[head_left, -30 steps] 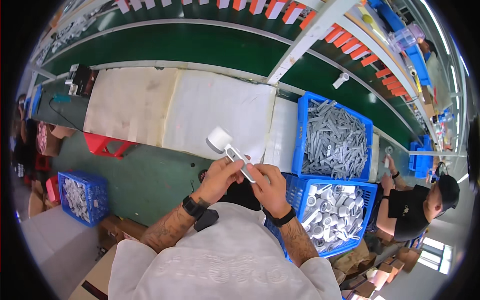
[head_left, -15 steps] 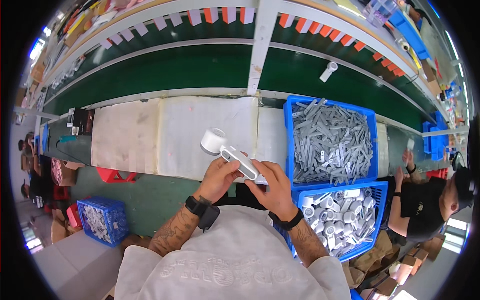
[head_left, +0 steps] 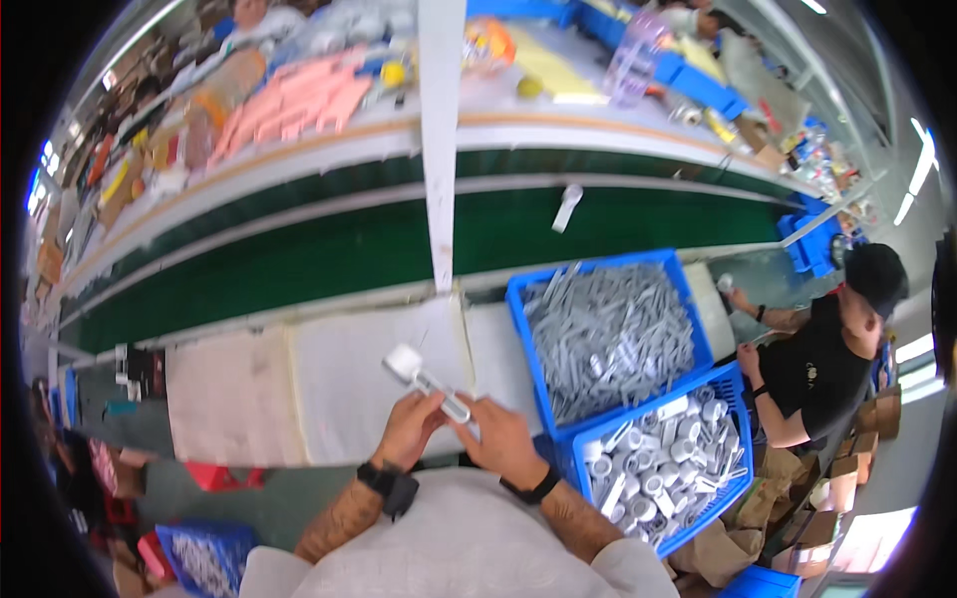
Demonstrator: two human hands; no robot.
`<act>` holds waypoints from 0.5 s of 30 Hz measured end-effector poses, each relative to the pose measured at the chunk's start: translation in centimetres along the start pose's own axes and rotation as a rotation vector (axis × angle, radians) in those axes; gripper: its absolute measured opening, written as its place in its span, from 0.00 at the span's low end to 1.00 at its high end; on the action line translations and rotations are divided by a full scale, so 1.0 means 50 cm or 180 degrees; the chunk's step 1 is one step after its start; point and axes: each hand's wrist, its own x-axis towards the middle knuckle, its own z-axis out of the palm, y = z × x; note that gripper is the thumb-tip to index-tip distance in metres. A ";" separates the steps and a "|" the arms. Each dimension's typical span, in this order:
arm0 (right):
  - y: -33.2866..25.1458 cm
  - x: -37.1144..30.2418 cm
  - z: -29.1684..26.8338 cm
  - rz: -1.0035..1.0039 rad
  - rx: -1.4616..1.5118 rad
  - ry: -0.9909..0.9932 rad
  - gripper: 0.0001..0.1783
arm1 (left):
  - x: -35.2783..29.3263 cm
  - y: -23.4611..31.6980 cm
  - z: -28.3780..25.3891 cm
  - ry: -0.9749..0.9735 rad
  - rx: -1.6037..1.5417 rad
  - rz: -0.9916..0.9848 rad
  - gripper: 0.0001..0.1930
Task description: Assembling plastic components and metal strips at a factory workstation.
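Note:
Both hands hold a white handheld fan [head_left: 404, 361] over the pale work surface [head_left: 349, 364]. Its round head points up and away to the left, and its slim handle slants down toward me. My left hand [head_left: 407, 431] pinches the handle near its middle. The fingers of my right hand [head_left: 501, 439] close on the handle's lower end. Motion blur hides fine detail on the handle. To the right, a blue crate [head_left: 543, 384] is heaped with slim grey strips [head_left: 610, 339]. Nearer me, a second blue crate [head_left: 743, 439] holds many similar white fans [head_left: 663, 460].
Beyond the bench runs a green conveyor belt [head_left: 349, 234] with one white fan [head_left: 567, 207] on it. A white post [head_left: 439, 149] rises before a cluttered shelf. At right sits a co-worker [head_left: 822, 364]. Another blue crate [head_left: 204, 558] stands on the floor, lower left.
My view has tilted up and swung right, so the shelf shows more and the bench sits lower. Both hands keep their hold on the fan.

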 end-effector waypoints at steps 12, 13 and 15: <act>0.056 -0.028 0.075 0.2040 0.3006 -0.1404 0.23 | 0.032 0.016 -0.094 -0.0362 0.1547 -0.0002 0.10; 0.066 -0.029 0.073 0.2032 0.2998 -0.1326 0.23 | 0.042 0.013 -0.091 -0.0430 0.1580 0.0000 0.10; 0.087 -0.036 0.073 0.1951 0.3002 -0.1414 0.23 | 0.062 0.006 -0.085 -0.0391 0.1892 0.0036 0.10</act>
